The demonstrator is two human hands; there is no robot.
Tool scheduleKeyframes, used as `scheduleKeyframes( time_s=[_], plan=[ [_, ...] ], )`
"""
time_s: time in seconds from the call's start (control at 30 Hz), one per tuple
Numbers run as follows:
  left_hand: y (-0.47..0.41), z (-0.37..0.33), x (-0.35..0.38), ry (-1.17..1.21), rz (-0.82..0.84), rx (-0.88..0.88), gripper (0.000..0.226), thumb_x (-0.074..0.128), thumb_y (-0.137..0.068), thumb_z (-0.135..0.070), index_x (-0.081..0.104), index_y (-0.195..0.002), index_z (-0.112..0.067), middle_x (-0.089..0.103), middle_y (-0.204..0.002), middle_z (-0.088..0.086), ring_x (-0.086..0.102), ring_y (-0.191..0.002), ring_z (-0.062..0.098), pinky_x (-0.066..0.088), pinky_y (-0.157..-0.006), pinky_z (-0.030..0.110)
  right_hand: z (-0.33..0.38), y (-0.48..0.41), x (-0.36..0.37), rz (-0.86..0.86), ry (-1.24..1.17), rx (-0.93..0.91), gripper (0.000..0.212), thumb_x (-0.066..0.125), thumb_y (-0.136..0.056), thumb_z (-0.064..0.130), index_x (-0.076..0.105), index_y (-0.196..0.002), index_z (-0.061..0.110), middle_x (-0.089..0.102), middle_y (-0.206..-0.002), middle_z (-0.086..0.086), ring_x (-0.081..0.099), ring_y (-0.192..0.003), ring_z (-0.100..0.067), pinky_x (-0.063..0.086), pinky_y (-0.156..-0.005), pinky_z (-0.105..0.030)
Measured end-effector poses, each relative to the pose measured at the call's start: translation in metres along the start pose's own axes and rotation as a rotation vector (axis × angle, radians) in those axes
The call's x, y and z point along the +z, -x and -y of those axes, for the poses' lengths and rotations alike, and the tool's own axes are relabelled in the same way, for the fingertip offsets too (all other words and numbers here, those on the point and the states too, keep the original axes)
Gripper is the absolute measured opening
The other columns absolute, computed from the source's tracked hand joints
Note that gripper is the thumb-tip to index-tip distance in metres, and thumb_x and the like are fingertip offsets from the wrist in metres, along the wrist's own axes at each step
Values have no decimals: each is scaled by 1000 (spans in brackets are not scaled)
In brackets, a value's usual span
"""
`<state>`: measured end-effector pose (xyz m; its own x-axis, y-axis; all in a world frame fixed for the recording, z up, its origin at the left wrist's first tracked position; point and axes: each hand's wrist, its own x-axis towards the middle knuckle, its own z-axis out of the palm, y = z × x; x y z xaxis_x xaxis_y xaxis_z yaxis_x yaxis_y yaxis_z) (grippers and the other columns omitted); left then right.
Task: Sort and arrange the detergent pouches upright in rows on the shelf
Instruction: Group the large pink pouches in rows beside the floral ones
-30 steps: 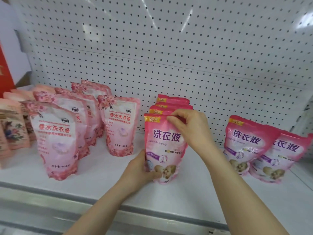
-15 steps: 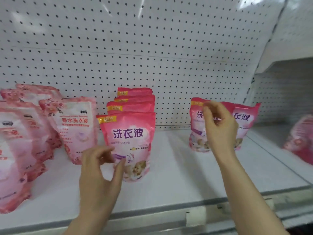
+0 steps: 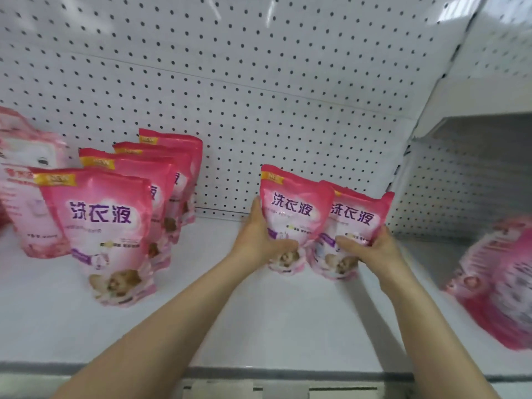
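Two pink detergent pouches stand side by side near the back of the white shelf [image 3: 259, 326]. My left hand [image 3: 259, 240] grips the left pouch [image 3: 293, 208] around its lower left side. My right hand [image 3: 371, 249] grips the right pouch [image 3: 357, 220] at its lower edge, thumb across the front. To the left, a row of several matching pink pouches [image 3: 106, 226] stands upright, one behind another, reaching back to the pegboard.
Paler pink pouches [image 3: 26, 191] stand at the far left. Blurred pink pouches [image 3: 501, 286] lie on the adjoining shelf at the right. White pegboard [image 3: 288, 82] backs the shelf. The shelf's front rail [image 3: 259, 372] runs along the bottom.
Both hands left the front pouch of the row and moved right. They now grip the two pouches near the back; the view has shifted right with them.
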<state>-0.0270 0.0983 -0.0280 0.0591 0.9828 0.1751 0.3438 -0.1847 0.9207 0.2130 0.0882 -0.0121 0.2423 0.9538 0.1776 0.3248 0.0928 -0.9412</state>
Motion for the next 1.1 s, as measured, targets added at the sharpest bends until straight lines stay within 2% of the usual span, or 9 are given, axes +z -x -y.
scheduleKeyframes(
  time_s=[0.13,0.2,0.33,0.47,0.57,0.67,0.93,1.03,1.1],
  plan=[
    [-7,4,13,24,-67,9,79,87,-67,-30,36,-128,-25,59,-110,-13,62,-103,14,52,-84,30,-7,-9,10,36,-41,-7,47,88,-67,6,67,-107,18,76,-101,-2,74,-92,-25,59,-85,-46],
    [2,8,7,-8,-96,34,67,85,-72,-29,38,-121,-28,56,-102,-22,59,-95,6,48,-75,18,-8,-11,16,76,-77,10,44,88,-67,5,68,-105,17,76,-100,-4,74,-90,-25,58,-86,-50],
    [39,18,-23,-30,-166,44,66,83,-73,-27,36,-119,-40,57,-103,-28,57,-89,-11,42,-62,3,-1,-15,44,192,-91,-10,42,88,-66,6,69,-100,20,78,-92,1,76,-84,-21,59,-83,-49],
    [81,27,-57,-24,-254,10,70,87,-69,-24,39,-116,-44,59,-107,-28,54,-90,-24,44,-65,0,15,-21,98,291,-80,-46,41,89,-67,12,70,-101,21,78,-94,0,76,-84,-19,60,-79,-44],
    [103,28,-75,-71,-268,-9,81,88,-66,-31,35,-125,-47,56,-112,-33,53,-96,-22,44,-70,2,30,-23,148,316,-96,-61,41,90,-66,14,70,-100,25,78,-92,5,75,-77,-10,59,-67,-30],
    [114,29,-87,-109,-273,-18,86,89,-64,-35,37,-133,-37,59,-117,-27,56,-106,-12,48,-84,10,43,-24,189,301,-63,-86,36,89,-67,18,67,-95,28,74,-84,11,71,-71,-6,51,-56,-18],
    [114,34,-89,-132,-316,-22,91,89,-61,-41,40,-137,-30,58,-123,-17,54,-117,6,47,-100,35,54,-38,214,288,-36,-59,40,87,-71,18,66,-105,22,74,-96,5,69,-78,-7,52,-64,-23],
    [111,38,-88,-138,-321,-15,91,89,-59,-46,39,-135,-36,58,-122,-22,55,-115,4,49,-96,32,56,-36,213,292,-16,-56,41,87,-72,20,64,-105,20,74,-96,3,70,-77,-9,49,-61,-21],
    [110,42,-87,-121,-309,-7,89,89,-58,-46,39,-132,-42,59,-118,-28,55,-111,-5,48,-86,18,64,-31,205,316,44,-111,54,86,-73,22,56,-118,16,69,-98,5,67,-81,-10,49,-65,-23]
  ],
)
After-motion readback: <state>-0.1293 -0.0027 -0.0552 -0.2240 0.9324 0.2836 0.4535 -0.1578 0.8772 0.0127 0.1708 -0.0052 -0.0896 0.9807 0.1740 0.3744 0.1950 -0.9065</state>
